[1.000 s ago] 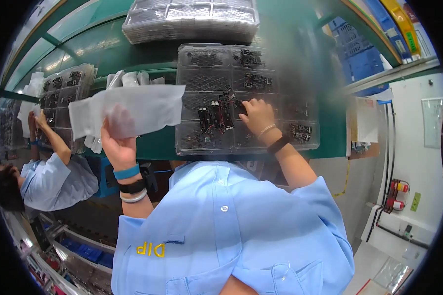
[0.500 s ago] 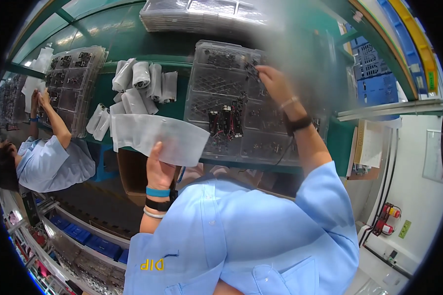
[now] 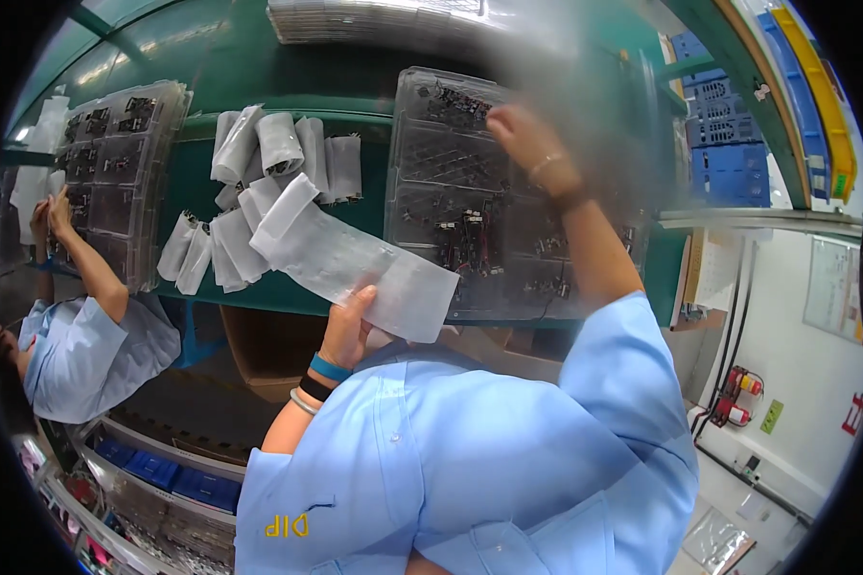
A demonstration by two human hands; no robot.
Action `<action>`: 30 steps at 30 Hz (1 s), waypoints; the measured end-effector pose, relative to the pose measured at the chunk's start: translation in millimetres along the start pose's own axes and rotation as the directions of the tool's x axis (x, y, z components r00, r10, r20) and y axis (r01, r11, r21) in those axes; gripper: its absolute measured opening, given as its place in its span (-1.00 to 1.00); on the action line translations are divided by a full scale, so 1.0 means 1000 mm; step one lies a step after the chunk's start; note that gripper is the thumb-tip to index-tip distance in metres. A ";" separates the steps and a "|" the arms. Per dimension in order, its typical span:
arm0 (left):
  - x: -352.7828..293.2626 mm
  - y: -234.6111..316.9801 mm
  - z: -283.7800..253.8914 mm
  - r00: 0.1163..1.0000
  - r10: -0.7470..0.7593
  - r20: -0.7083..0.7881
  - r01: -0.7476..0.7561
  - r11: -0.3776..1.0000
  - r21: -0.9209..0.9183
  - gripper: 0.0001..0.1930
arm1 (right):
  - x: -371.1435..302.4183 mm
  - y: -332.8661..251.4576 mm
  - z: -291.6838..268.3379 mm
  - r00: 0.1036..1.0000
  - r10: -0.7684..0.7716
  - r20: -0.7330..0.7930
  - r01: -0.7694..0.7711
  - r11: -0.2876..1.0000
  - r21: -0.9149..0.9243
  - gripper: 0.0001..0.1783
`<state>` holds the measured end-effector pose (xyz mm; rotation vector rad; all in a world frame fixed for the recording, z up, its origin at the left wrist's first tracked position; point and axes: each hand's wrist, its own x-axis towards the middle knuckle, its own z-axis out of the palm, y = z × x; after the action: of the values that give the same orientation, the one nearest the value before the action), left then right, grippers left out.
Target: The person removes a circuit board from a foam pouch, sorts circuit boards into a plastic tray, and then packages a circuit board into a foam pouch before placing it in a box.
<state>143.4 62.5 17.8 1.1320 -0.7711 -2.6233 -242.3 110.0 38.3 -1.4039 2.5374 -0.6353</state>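
Note:
My left hand (image 3: 348, 326) pinches the lower edge of a long translucent white wrapping sheet (image 3: 384, 278), with the thumb on top. The sheet slants over the bench edge, its far end folded and resting by several white wrapped rolls (image 3: 280, 144). Dark parts poke out of some roll ends. My right hand (image 3: 523, 134) is closed over the far compartments of a clear plastic tray (image 3: 396, 196); its fingertips, and whatever they hold, are hidden. Small dark electronic parts (image 3: 451, 101) lie left of it. Nearer in the tray are dark boards with red wires (image 3: 472, 240).
At the left a co-worker's hands (image 3: 53, 213) hold white sheeting beside another stack of compartment trays (image 3: 115, 196). More stacked clear trays (image 3: 374, 21) stand at the back. A green frame post (image 3: 753, 105) and blue bins (image 3: 729, 174) are at the right. A cardboard box (image 3: 259, 350) sits below the bench.
My left hand has moved right, and the sheet now slants with its folded end by the rolls. The small dark board seen in my right fingers is no longer visible. The view has shifted slightly.

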 end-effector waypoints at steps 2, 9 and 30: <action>0.006 0.003 -0.003 0.999 -0.038 0.021 0.037 0.999 0.030 -0.50 | -0.032 -0.017 -0.014 0.989 0.069 0.128 -0.065 0.997 -0.036 -0.74; 0.012 0.009 0.000 0.997 -0.069 0.035 0.067 0.995 0.070 -0.53 | -0.099 -0.010 -0.010 0.989 0.132 0.068 -0.136 0.989 0.050 -0.77; -0.005 -0.020 0.041 0.938 0.268 -0.221 -0.239 0.959 0.151 -0.58 | -0.181 -0.048 0.011 0.994 0.091 0.058 -0.089 0.995 -0.036 -0.59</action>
<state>118.2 97.8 34.2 1.2575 -0.9645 -2.2054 -103.8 236.5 40.4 -1.2899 2.5592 -0.5304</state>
